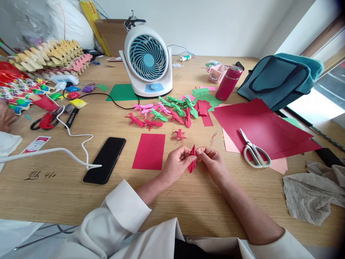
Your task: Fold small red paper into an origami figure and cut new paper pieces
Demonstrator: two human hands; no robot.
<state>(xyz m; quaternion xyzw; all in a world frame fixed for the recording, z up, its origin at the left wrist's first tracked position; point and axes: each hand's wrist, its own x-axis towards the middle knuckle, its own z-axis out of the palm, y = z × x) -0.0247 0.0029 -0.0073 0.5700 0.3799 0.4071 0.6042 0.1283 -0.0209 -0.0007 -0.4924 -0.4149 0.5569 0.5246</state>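
Note:
Between my two hands is a narrow red folded paper figure (192,166), upright and pointed at both ends. My left hand (179,162) pinches it from the left, thumb across its front. From the right, my right hand (210,160) grips its upper edge between thumb and forefinger. Just beyond my hands sits a small red paper figure with thin legs (178,134). A red paper rectangle (149,151) lies flat to the left. Farther back is a pile of folded green, pink and red paper figures (172,108).
A white fan (148,57) stands behind the pile. White-handled scissors (256,153) lie on large red sheets (269,126) at right, near a red flask (229,82) and teal bag (280,79). A black phone (105,160) lies left. Another person's hand (7,117) shows at the left edge.

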